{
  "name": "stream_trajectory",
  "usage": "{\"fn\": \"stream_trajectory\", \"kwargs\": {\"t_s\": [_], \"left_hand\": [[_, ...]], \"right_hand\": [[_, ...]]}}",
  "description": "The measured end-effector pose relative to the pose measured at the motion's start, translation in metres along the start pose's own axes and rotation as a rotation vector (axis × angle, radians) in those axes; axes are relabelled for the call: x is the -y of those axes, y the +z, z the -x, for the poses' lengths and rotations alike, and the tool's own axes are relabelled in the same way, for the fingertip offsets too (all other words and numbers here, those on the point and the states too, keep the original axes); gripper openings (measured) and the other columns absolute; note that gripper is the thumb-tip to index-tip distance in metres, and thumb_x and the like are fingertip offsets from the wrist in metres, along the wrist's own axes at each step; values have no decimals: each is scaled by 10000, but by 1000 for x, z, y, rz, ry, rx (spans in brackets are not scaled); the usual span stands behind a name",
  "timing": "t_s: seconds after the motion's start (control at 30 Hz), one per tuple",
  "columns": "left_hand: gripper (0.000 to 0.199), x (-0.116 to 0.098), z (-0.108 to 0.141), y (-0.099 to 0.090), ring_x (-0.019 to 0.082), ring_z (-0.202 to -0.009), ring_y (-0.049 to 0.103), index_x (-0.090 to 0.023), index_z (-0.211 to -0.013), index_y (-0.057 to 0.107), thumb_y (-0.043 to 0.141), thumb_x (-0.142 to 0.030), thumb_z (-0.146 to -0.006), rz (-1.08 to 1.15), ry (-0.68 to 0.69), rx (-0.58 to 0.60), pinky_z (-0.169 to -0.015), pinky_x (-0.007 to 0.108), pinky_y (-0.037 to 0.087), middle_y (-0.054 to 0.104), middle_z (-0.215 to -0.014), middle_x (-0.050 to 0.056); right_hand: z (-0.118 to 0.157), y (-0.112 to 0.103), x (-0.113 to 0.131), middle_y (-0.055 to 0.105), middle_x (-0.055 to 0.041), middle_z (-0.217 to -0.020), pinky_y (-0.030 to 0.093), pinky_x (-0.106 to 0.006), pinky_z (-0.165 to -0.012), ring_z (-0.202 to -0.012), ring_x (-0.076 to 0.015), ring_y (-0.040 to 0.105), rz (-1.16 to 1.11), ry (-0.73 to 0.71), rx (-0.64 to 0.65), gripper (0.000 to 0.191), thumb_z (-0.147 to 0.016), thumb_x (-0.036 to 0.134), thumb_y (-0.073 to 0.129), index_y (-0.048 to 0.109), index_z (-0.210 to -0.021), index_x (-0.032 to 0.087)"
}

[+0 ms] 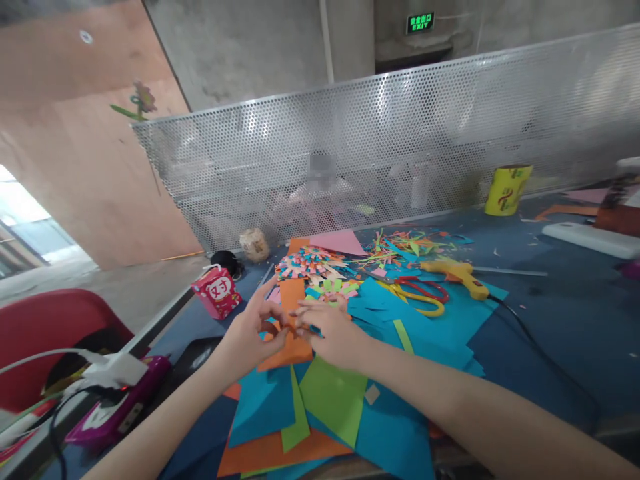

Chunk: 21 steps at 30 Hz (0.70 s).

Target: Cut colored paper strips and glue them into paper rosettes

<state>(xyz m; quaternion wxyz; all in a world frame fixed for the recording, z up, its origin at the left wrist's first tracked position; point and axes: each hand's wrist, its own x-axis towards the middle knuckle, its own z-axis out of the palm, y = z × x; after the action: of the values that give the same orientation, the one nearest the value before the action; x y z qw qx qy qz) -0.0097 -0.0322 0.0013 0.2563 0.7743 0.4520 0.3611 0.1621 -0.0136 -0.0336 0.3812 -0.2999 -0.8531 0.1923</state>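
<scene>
My left hand (pixel 253 327) and my right hand (pixel 333 330) meet over a piece of orange paper (pixel 293 293). Thumb and fingers of each hand are bent together at its middle, pinching it; the exact grip is partly hidden behind the fingers. Just beyond lie a round paper flower with green and pink fringe (pixel 333 289) and a bigger multicoloured fringed one (pixel 307 262). Below my hands are green paper (pixel 335 397) and blue paper (pixel 265 407). Scissors with yellow and red handles (pixel 425 300) rest right of the flowers.
A yellow glue gun (pixel 457 275) with its cord lies on the right. Paper scraps (pixel 410 245) are heaped behind. A red drink carton (pixel 217 292) and a purple power strip (pixel 120 403) stand left. A perforated metal screen (pixel 350 147) borders the table; a person sits behind it.
</scene>
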Motion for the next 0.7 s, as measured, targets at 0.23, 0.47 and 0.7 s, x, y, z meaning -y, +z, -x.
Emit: {"fn": "stream_trajectory", "kwargs": {"t_s": [0.23, 0.47, 0.7], "left_hand": [[719, 3, -6, -7, 116, -669, 579, -205, -1329, 225, 471, -82, -664, -30, -14, -125, -576, 253, 496, 536, -720, -37], [542, -14, 8, 6, 97, -602, 555, -197, -1240, 354, 566, -233, -742, -274, 173, -408, -593, 247, 506, 560, -726, -30], [450, -21, 9, 22, 110, -601, 588, -229, -1193, 423, 562, -340, -780, -425, 174, -466, -627, 272, 516, 661, -875, 12]], "right_hand": [[0, 0, 4, 675, -14, -862, 302, -353, -890, -959, -175, 558, -68, 141, -60, 92, -754, 148, 566, 627, -692, 180], [-1, -2, 10, 667, -11, -708, 441, -261, -704, -715, -131, 620, -495, 217, -103, 146, -800, 163, 462, 591, -730, 160], [-2, 0, 10, 629, -1, -687, 472, -239, -680, -696, -123, 623, -695, 151, -165, 112, -787, 187, 465, 561, -733, 166]]}}
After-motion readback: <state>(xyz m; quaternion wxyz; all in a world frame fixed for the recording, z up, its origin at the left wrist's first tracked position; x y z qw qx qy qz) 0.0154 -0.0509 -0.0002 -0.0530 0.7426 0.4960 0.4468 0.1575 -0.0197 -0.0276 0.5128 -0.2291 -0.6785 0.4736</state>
